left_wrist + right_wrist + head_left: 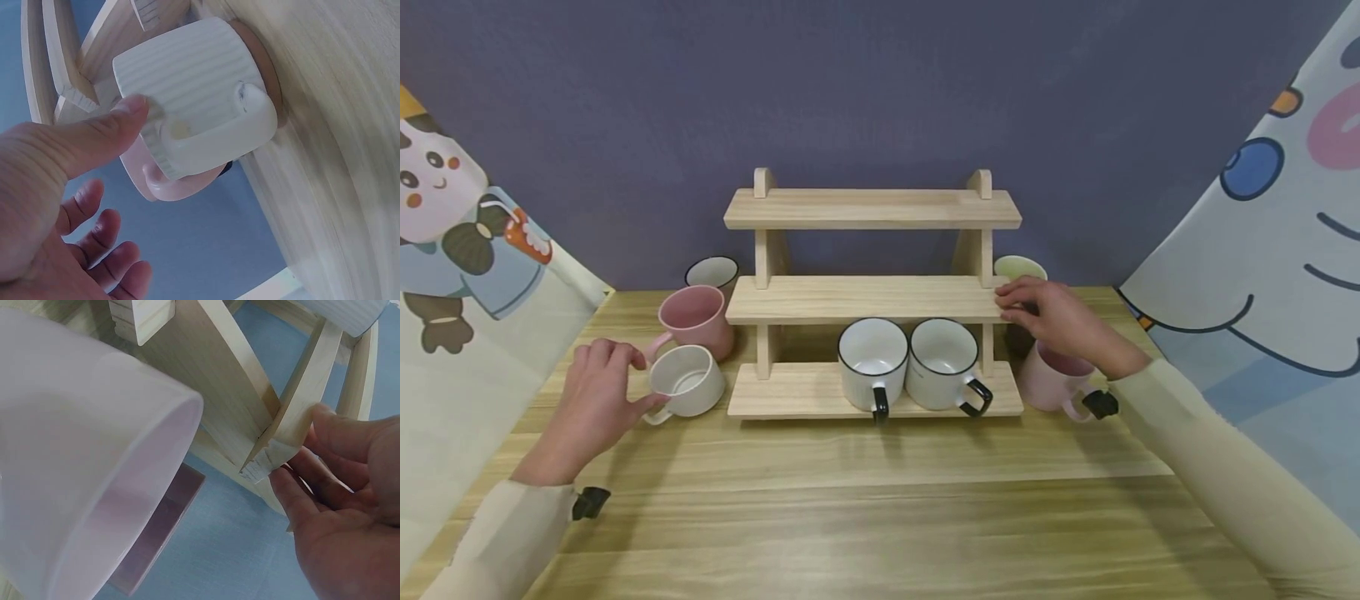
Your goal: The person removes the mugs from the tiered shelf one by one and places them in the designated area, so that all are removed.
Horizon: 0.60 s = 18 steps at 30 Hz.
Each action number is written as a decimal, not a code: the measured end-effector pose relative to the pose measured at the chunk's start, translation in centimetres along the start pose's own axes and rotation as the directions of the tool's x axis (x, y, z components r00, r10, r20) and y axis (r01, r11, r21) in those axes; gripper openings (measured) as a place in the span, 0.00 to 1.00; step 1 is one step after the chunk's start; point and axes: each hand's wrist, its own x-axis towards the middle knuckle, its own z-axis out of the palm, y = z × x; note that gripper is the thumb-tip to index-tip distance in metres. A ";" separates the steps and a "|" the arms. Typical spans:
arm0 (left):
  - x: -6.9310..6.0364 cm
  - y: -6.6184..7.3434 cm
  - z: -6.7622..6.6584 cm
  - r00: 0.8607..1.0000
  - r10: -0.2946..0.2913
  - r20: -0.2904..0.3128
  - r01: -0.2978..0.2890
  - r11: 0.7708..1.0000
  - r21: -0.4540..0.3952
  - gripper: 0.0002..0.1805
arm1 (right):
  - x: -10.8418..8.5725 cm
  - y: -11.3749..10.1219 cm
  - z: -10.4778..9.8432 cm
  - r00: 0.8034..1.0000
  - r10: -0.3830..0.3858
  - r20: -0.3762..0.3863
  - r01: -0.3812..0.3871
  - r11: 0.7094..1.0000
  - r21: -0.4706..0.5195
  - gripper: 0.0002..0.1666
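In the head view my left hand is beside a white ribbed mug, with fingers loosely bent. The left wrist view shows its thumb against that mug near the rim and handle; the other fingers stand apart. My right hand holds the right end of the middle board of a three-tier wooden shelf rack. In the right wrist view the thumb and fingertips meet around the board's corner. A pink mug stands just below this hand; a mug with a pale green inside is partly hidden behind it.
Two white mugs, a left one and a right one, with black rims and handles, stand on the bottom board. On the left are a pink mug and a black-rimmed mug. A dark blue wall rises behind.
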 end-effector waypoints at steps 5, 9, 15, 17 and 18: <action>-0.1 0.0 -0.2 0.999 -0.028 0.021 0.028 1.000 0.002 0.30 | 0.0 0.0 0.0 1.000 0.004 0.007 -0.004 1.000 -0.010 0.12; 0.0 0.7 -0.2 0.999 0.032 -0.002 -0.032 0.999 -0.014 0.29 | -0.1 0.0 0.0 1.000 0.015 0.016 -0.015 1.000 -0.004 0.13; 1.1 2.9 -0.4 0.985 0.145 -0.088 -0.151 0.986 -0.066 0.26 | -0.1 0.1 0.1 1.000 0.012 0.008 -0.012 1.000 0.002 0.13; 1.5 3.6 -0.5 0.982 0.154 -0.104 -0.164 0.983 -0.087 0.25 | -0.1 0.0 0.1 1.000 0.009 0.005 -0.009 1.000 0.002 0.12; 1.7 3.9 -0.5 0.981 0.160 -0.113 -0.171 0.980 -0.099 0.24 | -0.1 0.0 0.1 1.000 0.010 0.004 -0.010 1.000 0.003 0.12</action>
